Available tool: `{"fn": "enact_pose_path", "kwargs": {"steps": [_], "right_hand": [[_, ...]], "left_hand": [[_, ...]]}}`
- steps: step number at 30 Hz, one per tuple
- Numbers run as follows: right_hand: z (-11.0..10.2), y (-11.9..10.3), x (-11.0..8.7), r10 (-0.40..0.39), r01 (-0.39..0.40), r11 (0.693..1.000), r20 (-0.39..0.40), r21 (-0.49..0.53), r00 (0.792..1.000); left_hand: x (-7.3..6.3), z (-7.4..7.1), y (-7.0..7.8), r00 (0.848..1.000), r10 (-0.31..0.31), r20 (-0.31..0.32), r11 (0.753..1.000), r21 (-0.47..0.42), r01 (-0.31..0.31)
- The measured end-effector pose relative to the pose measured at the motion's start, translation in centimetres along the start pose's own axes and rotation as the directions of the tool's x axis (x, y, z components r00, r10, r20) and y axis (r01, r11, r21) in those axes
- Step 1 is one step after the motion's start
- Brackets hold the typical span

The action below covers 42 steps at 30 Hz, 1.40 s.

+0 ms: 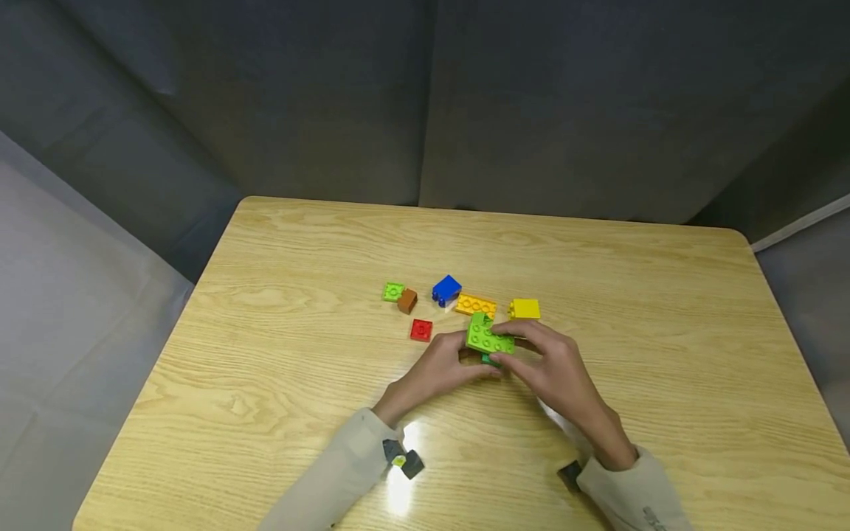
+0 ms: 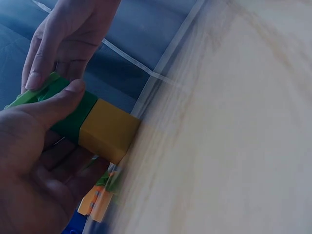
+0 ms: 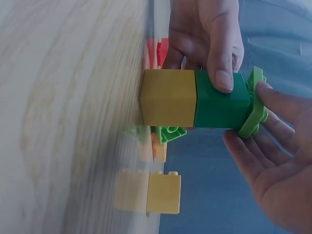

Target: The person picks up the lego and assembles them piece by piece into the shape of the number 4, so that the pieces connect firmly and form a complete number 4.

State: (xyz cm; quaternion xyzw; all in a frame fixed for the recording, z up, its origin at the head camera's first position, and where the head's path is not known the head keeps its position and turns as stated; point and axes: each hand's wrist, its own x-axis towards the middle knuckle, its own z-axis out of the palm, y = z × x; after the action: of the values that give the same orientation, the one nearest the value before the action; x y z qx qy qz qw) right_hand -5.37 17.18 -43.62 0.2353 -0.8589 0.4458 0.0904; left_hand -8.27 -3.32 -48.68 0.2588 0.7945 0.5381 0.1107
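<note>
Sleeves [image 1: 339, 472]: pale, over both your forearms, with a small dark device at each cuff.
Left hand [image 1: 448, 363]: your fingers and thumb are curled round the dark green brick [image 3: 222, 102], the middle piece of a small stack.
Right hand [image 1: 558, 369]: your thumb and fingers are drawn close together, pinching the light green studded plate [image 1: 485, 336] at the stack's top.
Stack: between your hands, with the ochre-yellow block [image 3: 169, 97] lowest, the dark green brick directly against it, and the light green studded plate tilted above. You have the block's underside at the counter [image 1: 299, 354]; whether it rests there or hangs just above, I cannot tell.
Red square plate [image 1: 421, 330]: flat, just beyond your left fingers.
Yellow brick [image 1: 524, 308]: beyond your right hand, on its side, studs facing your left.
Orange-yellow plate [image 1: 475, 304]: just past the stack, partly hidden from you.
Brown brick [image 1: 407, 300]: farther to your left, close by the small light green plate [image 1: 393, 292]; contact is unclear.
Blue brick [image 1: 447, 290]: just beside the orange-yellow plate, studs toward you.
Dark curtain [image 1: 544, 110]: hanging behind the counter's far edge.
</note>
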Motion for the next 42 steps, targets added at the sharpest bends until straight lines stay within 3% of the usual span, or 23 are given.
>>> {"fn": "enact_pose_path", "kwargs": {"steps": [22,34,42], "right_hand": [[0.36,-0.47,-0.18,0.056,-0.055,0.998,0.018,-0.031,0.998],[0.6,-0.5,-0.28,0.019,-0.019,0.997,0.006,-0.08,1.0],[0.68,-0.51,-0.39,0.039,-0.038,0.996,0.01,-0.082,0.999]], "left_hand": [[-0.24,-0.18,-0.05,0.995,-0.093,-0.032,0.995,-0.029,0.092],[-0.15,-0.16,-0.27,0.995,-0.093,-0.035,0.994,-0.054,0.091],[-0.19,-0.13,-0.25,0.996,-0.085,-0.033,0.995,-0.055,0.083]]}}
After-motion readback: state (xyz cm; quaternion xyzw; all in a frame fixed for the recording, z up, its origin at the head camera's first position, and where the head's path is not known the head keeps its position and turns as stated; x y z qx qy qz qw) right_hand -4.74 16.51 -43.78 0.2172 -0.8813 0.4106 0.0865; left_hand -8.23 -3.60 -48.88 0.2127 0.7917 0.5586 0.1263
